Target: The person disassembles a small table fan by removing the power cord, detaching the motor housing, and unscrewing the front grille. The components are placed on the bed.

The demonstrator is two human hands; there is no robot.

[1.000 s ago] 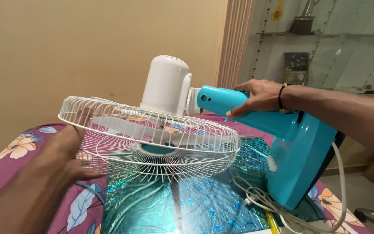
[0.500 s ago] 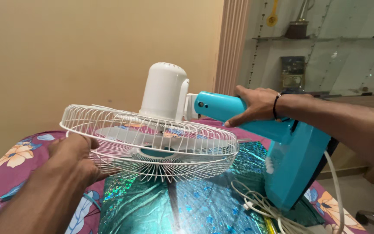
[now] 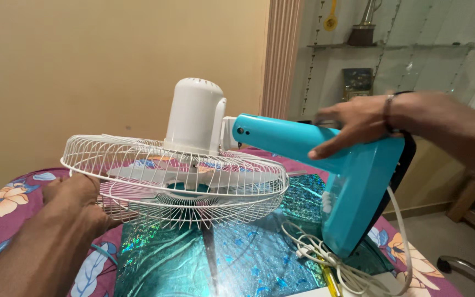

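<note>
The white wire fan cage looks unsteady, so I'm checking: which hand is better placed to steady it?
Probably the left hand: it already grips the white wire fan cage at its near rim. The right hand sits far off on the turquoise plastic stand neck.

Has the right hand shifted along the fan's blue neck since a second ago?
Yes. The right hand has slid back along the blue neck, away from the white motor housing and toward the base.

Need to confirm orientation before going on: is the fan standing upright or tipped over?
Tipped: the fan's cage faces down over the bed, its blue base stands on edge, held by the left hand and right hand.
</note>
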